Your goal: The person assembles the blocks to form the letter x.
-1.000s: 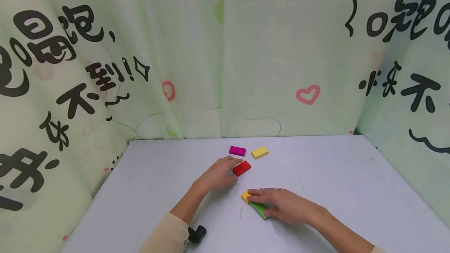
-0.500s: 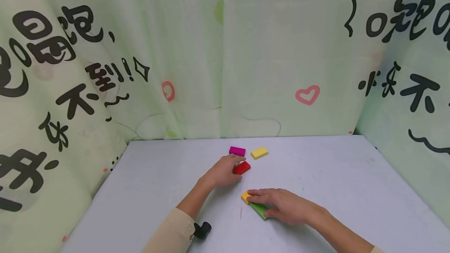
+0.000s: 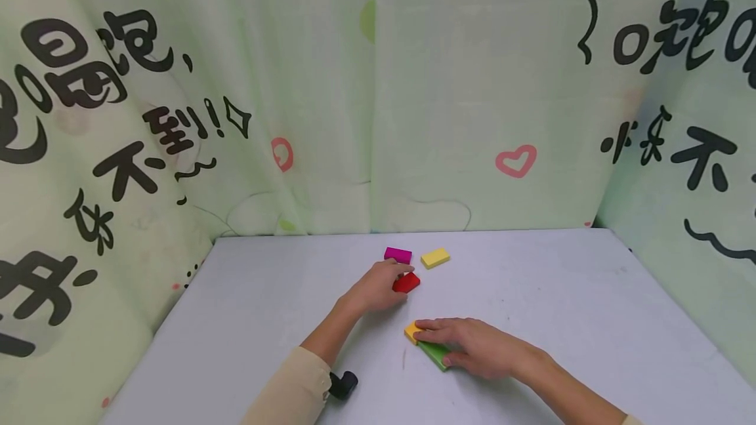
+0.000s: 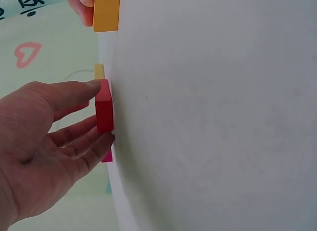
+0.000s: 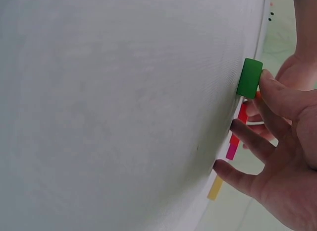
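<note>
In the head view my left hand (image 3: 379,287) has its thumb and fingers at opposite sides of a red block (image 3: 407,283). The left wrist view has the thumb tip on one end of that block and fingertips at the other. My right hand (image 3: 481,347) spans a green block (image 3: 433,355) and an orange block (image 3: 411,332), which lie end to end on the table. Its thumb touches the green block's near end; fingertips rest at the orange one. Spread outer fingers reach down to the tabletop in the right wrist view.
Behind the red block lie a magenta block (image 3: 398,255) and a yellow block (image 3: 435,258). The white table (image 3: 561,294) ends at a pale green curtain (image 3: 437,117) with black lettering. A black device (image 3: 344,385) sits at the left wrist.
My left hand has shifted slightly right and closer around the red block. The right hand, with the green and orange blocks, looks unmoved.
</note>
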A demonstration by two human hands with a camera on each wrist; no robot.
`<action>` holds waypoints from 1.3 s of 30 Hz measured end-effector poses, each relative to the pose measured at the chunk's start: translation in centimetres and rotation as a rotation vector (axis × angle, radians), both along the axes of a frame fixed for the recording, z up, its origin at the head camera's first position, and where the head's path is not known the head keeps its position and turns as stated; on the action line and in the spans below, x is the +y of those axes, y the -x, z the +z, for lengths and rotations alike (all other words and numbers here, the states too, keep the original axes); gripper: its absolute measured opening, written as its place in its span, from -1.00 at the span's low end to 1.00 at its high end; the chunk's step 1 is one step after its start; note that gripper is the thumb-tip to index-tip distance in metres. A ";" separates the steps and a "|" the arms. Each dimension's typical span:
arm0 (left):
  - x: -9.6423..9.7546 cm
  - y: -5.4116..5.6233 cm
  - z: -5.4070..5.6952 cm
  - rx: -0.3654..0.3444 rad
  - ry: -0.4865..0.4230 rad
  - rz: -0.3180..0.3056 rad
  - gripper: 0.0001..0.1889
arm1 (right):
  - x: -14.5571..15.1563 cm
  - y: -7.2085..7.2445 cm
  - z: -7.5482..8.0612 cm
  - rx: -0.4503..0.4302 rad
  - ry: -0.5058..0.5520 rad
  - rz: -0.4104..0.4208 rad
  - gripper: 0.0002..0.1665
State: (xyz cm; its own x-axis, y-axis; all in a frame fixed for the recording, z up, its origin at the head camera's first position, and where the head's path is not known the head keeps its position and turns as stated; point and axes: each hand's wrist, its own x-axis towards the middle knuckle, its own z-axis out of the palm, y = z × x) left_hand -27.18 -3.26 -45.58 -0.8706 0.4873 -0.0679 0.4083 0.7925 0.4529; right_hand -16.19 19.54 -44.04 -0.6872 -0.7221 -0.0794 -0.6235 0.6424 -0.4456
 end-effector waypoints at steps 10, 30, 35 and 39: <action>0.5 0.1 0.3 -0.004 0.051 0.007 -0.32 | 0.0 -0.1 0.0 -0.008 -0.001 -0.009 -0.29; 1.0 0.2 0.9 -0.029 0.084 0.002 -0.31 | 0.0 -0.1 0.0 -0.005 -0.006 -0.009 -0.29; 1.1 0.2 0.9 -0.024 0.087 0.000 -0.33 | 0.0 -0.1 0.0 -0.003 -0.005 -0.008 -0.29; 1.2 0.3 0.9 -0.018 0.087 0.004 -0.34 | -0.1 -0.1 0.0 -0.005 -0.008 -0.009 -0.29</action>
